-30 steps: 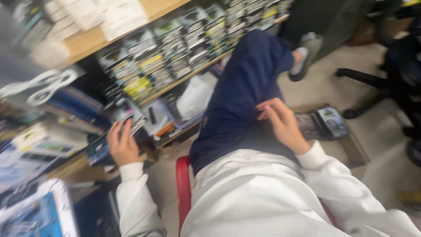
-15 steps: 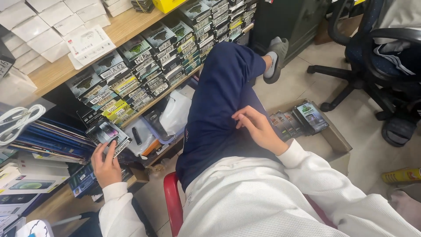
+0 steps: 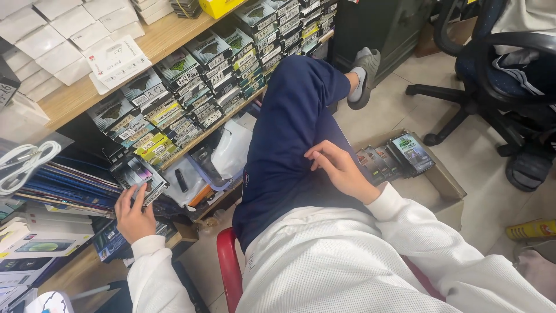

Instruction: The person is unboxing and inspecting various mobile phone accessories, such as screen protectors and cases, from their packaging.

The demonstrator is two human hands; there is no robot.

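flat phone-case pack (image 3: 141, 181) is gripped by left hand (image 3: 134, 213) | long side tilted up toward wooden shelf (image 3: 152, 43) | right hand (image 3: 341, 171) is rested open on blue trouser leg (image 3: 289, 133), far right of pack

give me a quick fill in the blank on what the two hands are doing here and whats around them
1. The left hand grips a flat pack at the ____ shelves.
2. The right hand rests on the person's own ____, clothed in navy trousers.
3. The seat's rim under the person is coloured ____.
4. The open cardboard box on the floor holds a row of small ____.

Missing words: wooden; thigh; red; packs
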